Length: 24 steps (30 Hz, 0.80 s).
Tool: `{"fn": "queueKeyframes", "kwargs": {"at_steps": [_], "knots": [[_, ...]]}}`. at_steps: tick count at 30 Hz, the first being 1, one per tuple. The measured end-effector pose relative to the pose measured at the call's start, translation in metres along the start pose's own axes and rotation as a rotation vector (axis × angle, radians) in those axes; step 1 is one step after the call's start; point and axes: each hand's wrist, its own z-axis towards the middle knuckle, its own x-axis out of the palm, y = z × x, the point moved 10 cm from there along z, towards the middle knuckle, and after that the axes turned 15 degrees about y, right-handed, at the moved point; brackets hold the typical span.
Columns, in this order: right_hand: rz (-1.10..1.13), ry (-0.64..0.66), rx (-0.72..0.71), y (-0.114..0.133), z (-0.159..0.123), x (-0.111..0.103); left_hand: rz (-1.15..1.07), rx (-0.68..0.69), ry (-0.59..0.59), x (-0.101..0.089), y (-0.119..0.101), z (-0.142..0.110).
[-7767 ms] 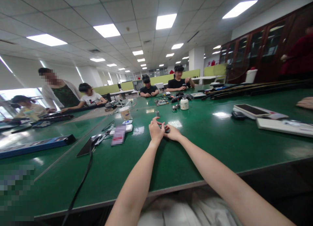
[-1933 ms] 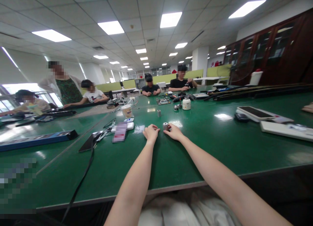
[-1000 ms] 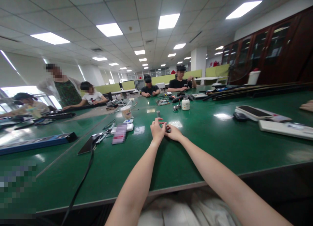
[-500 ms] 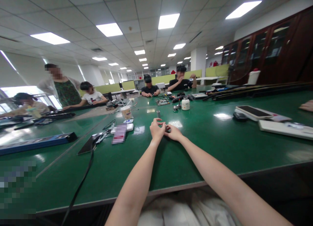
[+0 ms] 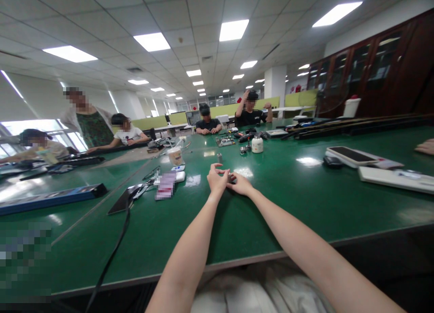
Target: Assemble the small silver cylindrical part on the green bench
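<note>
My left hand [image 5: 218, 179] and my right hand [image 5: 240, 184] meet above the green table, fingers curled toward each other. Between their fingertips is a small dark greyish piece [image 5: 232, 177], mostly covered, so its kind does not show. Both hands appear to pinch it. Just beyond my left fingers a small grey metal cylinder [image 5: 219, 158] stands upright on the table, apart from the hands.
Left of my hands are a paper cup [image 5: 175, 156], a purple-pink packet [image 5: 166, 185], and a black cable [image 5: 124, 234] running off the near edge. Ahead stand a white jar [image 5: 257, 144] and a circuit board [image 5: 225, 142]. Right lies a phone [image 5: 352, 154]. Several people sit or stand around.
My hands stay in nearly the same place, with only a slight shift of the fingers around the small piece. Across the table, a person in black has raised a hand to their head.
</note>
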Motion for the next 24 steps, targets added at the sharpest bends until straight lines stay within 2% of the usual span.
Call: {"fn": "queueKeyframes", "kwargs": {"at_steps": [4, 6, 7, 10, 13, 19, 24], "knots": [[0.007, -0.010, -0.010, 0.001, 0.000, 0.000, -0.009, 0.003, -0.103, -0.016, 0.007, 0.001], [0.005, -0.016, -0.020, 0.002, -0.001, -0.001, 0.041, -0.052, -0.088, -0.020, 0.019, 0.003], [0.003, -0.018, -0.023, 0.003, -0.001, -0.001, 0.077, -0.081, -0.039, -0.018, 0.026, 0.005], [0.007, -0.020, -0.025, 0.003, -0.002, -0.001, 0.155, -0.166, 0.231, 0.004, 0.050, 0.008], [0.009, -0.018, -0.029, 0.004, -0.002, -0.001, 0.173, -0.197, 0.298, 0.010, 0.060, 0.006], [0.014, -0.019, -0.035, 0.004, -0.001, -0.001, 0.165, -0.192, 0.207, 0.003, 0.056, 0.005], [0.003, -0.014, -0.011, 0.004, -0.003, -0.001, 0.083, -0.019, -0.020, -0.016, 0.021, 0.004]]}}
